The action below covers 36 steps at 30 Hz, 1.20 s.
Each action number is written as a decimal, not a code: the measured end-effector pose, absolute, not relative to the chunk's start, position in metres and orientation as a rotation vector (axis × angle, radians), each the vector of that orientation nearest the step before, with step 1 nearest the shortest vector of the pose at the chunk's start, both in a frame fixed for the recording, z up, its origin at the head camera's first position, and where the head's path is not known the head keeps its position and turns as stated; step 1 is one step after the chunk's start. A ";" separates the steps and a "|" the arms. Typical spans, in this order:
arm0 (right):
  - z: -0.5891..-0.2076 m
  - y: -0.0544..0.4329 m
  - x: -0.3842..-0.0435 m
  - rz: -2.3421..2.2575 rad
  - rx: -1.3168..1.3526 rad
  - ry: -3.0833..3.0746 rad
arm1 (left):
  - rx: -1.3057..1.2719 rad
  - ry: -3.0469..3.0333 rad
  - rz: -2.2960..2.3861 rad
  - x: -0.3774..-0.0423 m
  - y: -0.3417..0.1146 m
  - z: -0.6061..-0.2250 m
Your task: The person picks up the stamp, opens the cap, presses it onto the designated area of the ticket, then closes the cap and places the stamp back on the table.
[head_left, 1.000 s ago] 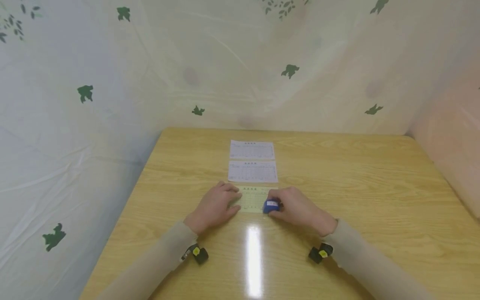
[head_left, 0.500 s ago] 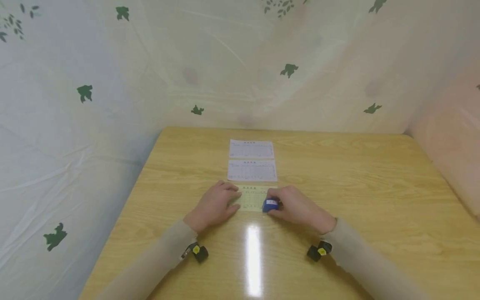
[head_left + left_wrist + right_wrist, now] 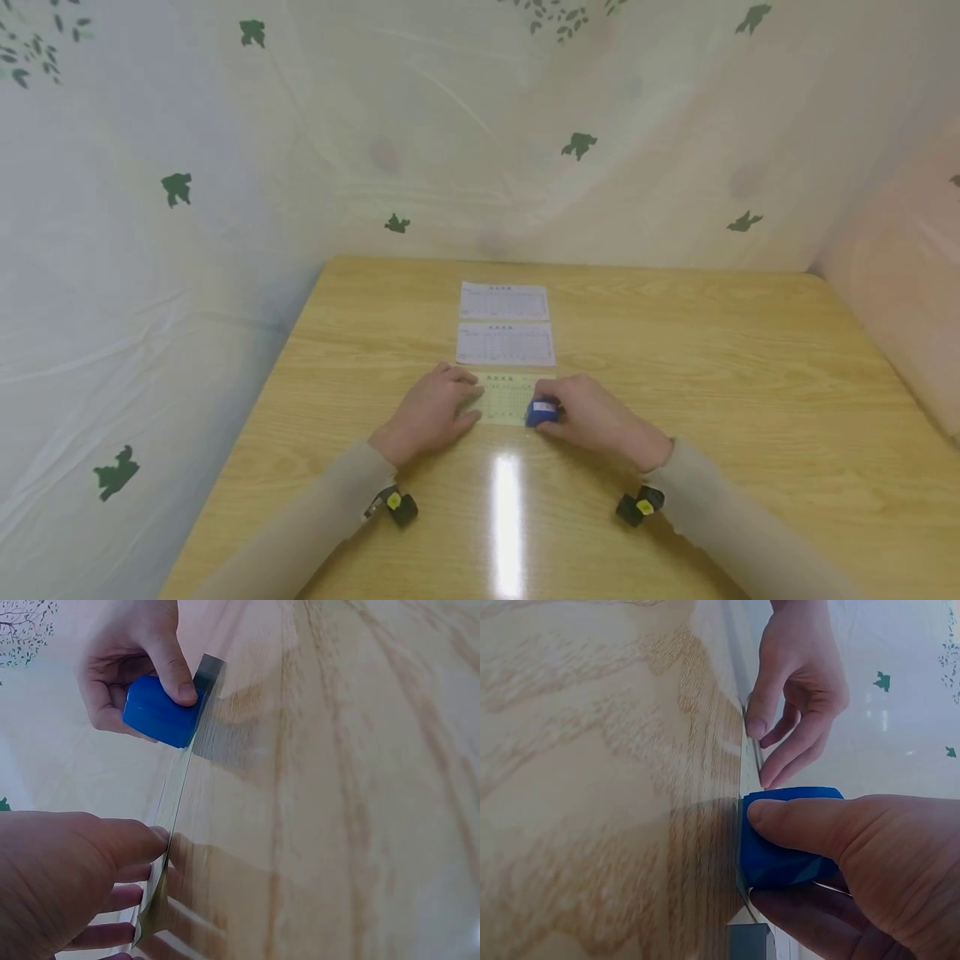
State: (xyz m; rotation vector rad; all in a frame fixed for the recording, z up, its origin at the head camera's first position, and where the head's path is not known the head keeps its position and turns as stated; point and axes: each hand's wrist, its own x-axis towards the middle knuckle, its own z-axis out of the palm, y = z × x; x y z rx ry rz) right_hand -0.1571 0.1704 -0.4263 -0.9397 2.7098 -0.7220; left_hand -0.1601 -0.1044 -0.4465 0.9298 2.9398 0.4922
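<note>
A blue stamp with a white label on top sits on the right end of a pale yellow printed slip. My right hand grips it, thumb on the near side and fingers behind. The right wrist view shows the stamp upright, its base down at the slip. On the slip's left end rests my left hand, fingers spread and thumb at the near edge. In the left wrist view the slip curls up a little beside that hand.
Two white printed slips lie one behind the other beyond the yellow one. A small dark grey block stands close beside the stamp. The wooden table meets a pale curtain with green prints at the back.
</note>
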 end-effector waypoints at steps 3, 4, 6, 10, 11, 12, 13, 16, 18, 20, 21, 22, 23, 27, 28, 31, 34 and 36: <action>-0.426 0.171 -0.157 -0.722 -0.942 2.703 | 0.921 2.941 0.490 -0.160 -0.104 -0.447; -0.426 0.171 -0.157 -0.720 -0.945 2.701 | 0.916 2.941 0.493 -0.159 -0.104 -0.446; -0.427 0.172 -0.158 -0.715 -0.953 2.697 | 0.907 2.938 0.503 -0.159 -0.104 -0.446; -0.429 0.173 -0.158 -0.705 -0.970 2.693 | 0.895 2.936 0.520 -0.158 -0.104 -0.447; -0.429 0.173 -0.158 -0.706 -0.974 2.692 | 0.895 2.937 0.522 -0.158 -0.104 -0.447; -0.430 0.173 -0.159 -0.708 -0.980 2.690 | 0.894 2.938 0.521 -0.158 -0.104 -0.447; -0.430 0.173 -0.159 -0.711 -0.979 2.688 | 0.892 2.940 0.516 -0.158 -0.104 -0.447; -0.429 0.174 -0.160 -0.733 -0.957 2.684 | 0.894 2.943 0.503 -0.159 -0.104 -0.448; -0.428 0.175 -0.160 -0.757 -0.930 2.686 | 0.901 2.946 0.495 -0.159 -0.104 -0.449; -0.425 0.175 -0.160 -0.780 -0.898 2.691 | 0.908 2.946 0.494 -0.160 -0.105 -0.449; -0.424 0.176 -0.160 -0.788 -0.888 2.695 | 0.911 2.946 0.496 -0.160 -0.105 -0.449; -0.422 0.176 -0.160 -0.796 -0.888 2.698 | 0.911 2.945 0.491 -0.160 -0.105 -0.449; -0.420 0.176 -0.160 -0.798 -0.881 2.700 | 0.912 2.945 0.493 -0.161 -0.105 -0.449; -0.415 0.177 -0.161 -0.804 -0.878 2.697 | 0.909 2.942 0.490 -0.161 -0.105 -0.450; -0.414 0.177 -0.162 -0.807 -0.876 2.695 | 0.908 2.942 0.492 -0.161 -0.106 -0.450; -0.413 0.178 -0.162 -0.812 -0.879 2.690 | 0.910 2.944 0.504 -0.160 -0.106 -0.451; -0.411 0.179 -0.163 -0.798 -0.883 2.706 | 0.916 2.946 0.516 -0.160 -0.106 -0.451; -0.409 0.179 -0.163 -0.789 -0.896 2.722 | 0.924 2.946 0.519 -0.160 -0.107 -0.450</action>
